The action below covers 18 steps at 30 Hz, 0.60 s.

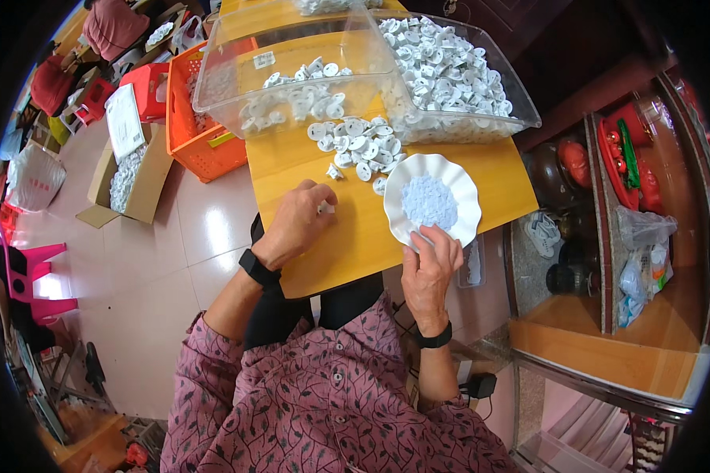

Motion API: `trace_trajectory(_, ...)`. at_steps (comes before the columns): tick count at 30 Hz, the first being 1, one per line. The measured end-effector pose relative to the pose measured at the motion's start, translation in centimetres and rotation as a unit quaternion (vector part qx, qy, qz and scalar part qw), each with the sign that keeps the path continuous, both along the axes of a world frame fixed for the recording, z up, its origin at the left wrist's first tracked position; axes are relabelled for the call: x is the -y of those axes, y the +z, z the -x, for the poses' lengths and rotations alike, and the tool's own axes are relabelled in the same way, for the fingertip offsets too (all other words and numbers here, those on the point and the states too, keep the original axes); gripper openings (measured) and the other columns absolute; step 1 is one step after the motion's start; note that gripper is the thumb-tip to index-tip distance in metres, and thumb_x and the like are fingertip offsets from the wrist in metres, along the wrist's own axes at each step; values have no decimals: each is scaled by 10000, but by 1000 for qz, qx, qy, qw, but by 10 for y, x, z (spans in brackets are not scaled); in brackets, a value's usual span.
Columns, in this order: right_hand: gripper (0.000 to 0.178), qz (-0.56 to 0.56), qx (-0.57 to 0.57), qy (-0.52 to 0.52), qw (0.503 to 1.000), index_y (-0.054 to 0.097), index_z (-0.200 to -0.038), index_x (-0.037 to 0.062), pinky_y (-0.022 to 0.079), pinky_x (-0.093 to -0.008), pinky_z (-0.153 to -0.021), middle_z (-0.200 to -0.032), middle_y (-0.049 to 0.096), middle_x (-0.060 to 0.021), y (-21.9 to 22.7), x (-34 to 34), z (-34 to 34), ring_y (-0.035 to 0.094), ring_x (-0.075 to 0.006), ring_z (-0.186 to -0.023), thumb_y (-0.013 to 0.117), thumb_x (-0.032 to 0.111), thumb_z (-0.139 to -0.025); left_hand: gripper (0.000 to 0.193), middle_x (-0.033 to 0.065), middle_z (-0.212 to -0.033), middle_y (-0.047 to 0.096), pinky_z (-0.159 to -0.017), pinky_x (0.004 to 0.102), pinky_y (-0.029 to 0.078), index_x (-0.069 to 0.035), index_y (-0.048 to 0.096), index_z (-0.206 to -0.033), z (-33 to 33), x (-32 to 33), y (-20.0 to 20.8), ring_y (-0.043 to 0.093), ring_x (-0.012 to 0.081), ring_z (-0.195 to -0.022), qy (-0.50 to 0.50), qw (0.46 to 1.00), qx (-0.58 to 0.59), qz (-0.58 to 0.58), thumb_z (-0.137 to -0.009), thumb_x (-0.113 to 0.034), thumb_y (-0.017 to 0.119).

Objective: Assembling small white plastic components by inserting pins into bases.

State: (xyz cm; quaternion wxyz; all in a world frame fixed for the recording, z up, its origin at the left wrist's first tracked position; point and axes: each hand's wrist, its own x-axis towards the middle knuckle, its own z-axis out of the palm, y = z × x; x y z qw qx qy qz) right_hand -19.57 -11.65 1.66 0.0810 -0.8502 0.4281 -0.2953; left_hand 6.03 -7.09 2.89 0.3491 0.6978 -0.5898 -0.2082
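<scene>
Yellow wooden surface (347,256), one corner toward the wearer, above pale tiled floor (154,307). Nearest: wearer's mauve shirt with dark leaf-and-vine print (331,394); black band (259,268) on left wrist, another on the right.

Left hand (296,221) above the near left part of the surface, fingers curled, thumb and forefinger pinching a small white piece (326,207), mostly covered by the hand. Right hand (428,276) at the near rim of a white scalloped plate (469,197); fingers bent and close together, tips at the heap of pale bluish-white small bits (428,201) in it. Cannot tell whether they pinch any.

Just beyond the left hand, one loose white disc-headed piece (334,172); farther, a loose pile of similar white pieces (360,146), its right edge near the plate. Behind the pile, two clear plastic bins: right bin (530,121) heaped with white pieces, left bin (233,75) holding far fewer.

Left of the surface, an orange plastic crate (205,162); farther left, an open brown cardboard box (151,197) with more white pieces. Far upper left, another person in a dusty-pink top (114,30).
</scene>
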Motion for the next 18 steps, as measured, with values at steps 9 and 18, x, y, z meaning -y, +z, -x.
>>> trace_trajectory(9, 126, -1, 98, 2, 995, 677, -978, 64, 339, -510, -1043, -1024, 640, -55, -5, -2, -1, 583, -265, -1077, 685, 41, -854, 207, 188, -923, 626, -699, 383, 528, 20, 644, -955, 21, -15, 1, 655, 321, -815, -11, 1000, -15, -4, -768, -33, 714)
trace_trajectory(18, 99, -25, 147, -40, 988, 671, -964, 48, 453, -409, -811, -913, 659, -75, 0, 5, 0, 612, -284, -873, 683, 29, -868, 171, 222, -935, 582, -747, 453, 509, 25, 622, -964, 40, -27, -4, 596, 416, -838, 48, 998, 14, 29, -808, -40, 647)
